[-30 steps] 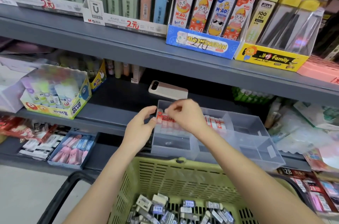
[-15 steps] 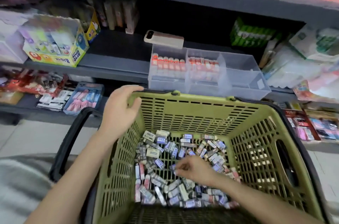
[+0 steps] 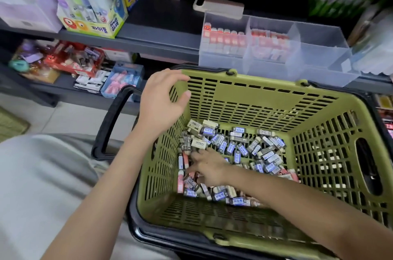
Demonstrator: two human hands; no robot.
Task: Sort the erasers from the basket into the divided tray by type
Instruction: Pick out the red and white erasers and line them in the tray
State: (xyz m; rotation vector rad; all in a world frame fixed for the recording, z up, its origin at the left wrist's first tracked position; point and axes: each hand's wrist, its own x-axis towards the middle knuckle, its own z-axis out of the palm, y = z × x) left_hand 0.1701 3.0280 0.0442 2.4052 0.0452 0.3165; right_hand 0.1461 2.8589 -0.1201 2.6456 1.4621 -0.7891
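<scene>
A green basket (image 3: pixel 244 98) with a black rim sits in front of me, its floor covered with several erasers (image 3: pixel 242 149) in blue-grey, cream and pink sleeves. My right hand (image 3: pixel 207 168) is down inside the basket, its fingers stretched left and touching pink erasers (image 3: pixel 185 159) by the left wall. My left hand (image 3: pixel 161 100) rests at the basket's far-left corner with its fingers curved over the rim. On the shelf behind stands the clear divided tray (image 3: pixel 319 32). Its two left compartments hold rows of red-and-white erasers (image 3: pixel 223 40).
A phone-like device (image 3: pixel 219 7) lies at the tray's back edge. A glue-stick display box (image 3: pixel 93 10) stands on the shelf to the left. Boxes of small stationery (image 3: pixel 123 81) fill the lower shelf. The basket's black handle (image 3: pixel 110 123) hangs to the left.
Both hands left the tray and came down to the basket. My view tilted down. The right hand has shifted left across the erasers toward the pink ones.
</scene>
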